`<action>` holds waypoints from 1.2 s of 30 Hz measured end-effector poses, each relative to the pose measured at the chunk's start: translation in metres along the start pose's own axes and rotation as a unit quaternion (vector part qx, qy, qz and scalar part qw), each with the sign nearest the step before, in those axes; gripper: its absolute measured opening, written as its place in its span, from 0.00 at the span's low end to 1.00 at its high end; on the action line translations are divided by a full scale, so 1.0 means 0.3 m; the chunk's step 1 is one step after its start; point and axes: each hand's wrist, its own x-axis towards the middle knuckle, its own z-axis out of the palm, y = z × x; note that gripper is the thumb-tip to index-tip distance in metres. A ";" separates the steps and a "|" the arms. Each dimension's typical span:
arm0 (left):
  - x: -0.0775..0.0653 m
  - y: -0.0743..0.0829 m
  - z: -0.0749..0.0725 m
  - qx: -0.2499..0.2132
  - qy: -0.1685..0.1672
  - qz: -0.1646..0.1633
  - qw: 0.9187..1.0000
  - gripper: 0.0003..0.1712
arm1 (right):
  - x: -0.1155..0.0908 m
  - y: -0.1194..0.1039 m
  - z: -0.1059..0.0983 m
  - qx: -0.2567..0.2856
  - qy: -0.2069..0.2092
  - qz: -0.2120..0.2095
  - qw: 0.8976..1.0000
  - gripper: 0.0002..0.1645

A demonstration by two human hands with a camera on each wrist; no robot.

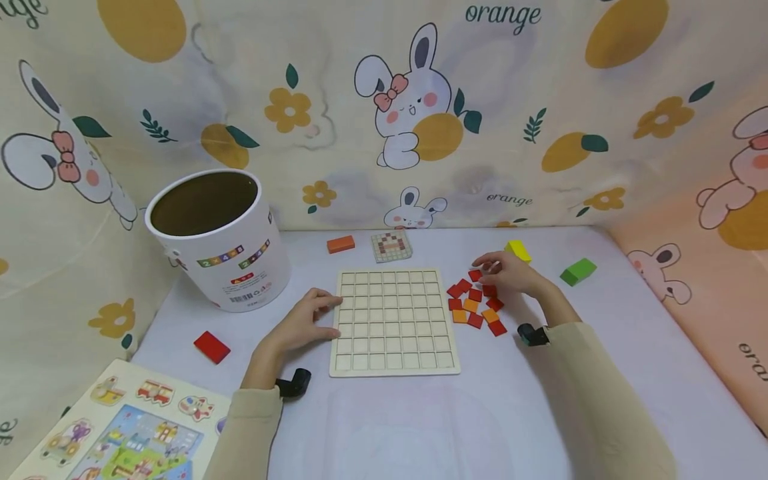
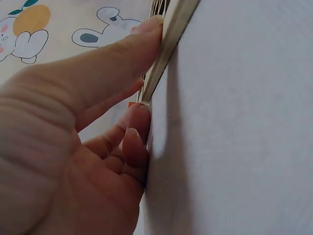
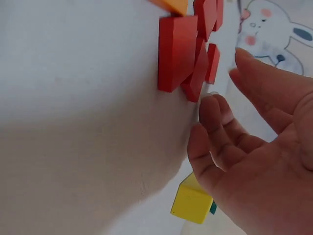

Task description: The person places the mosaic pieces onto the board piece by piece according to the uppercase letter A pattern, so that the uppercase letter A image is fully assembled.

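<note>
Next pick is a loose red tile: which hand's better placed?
Right, I'd say. The right hand is at the red tiles, its thumb and fingers apart; the left hand touches the grid board on its opposite side.

From here I see rabbit-printed cream cloth point(image 1: 336, 40) across the frame's top, peachy at far right, behind a white table point(image 1: 414, 440).

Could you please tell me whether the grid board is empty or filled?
The grid board is empty: its squares show only pale base, and red and orange tiles lie beside it.
</note>
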 end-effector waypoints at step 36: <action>0.005 -0.010 -0.009 -0.005 -0.011 -0.003 1.000 0.40 | 0.170 -0.290 0.165 0.061 -0.043 -0.131 0.989 0.12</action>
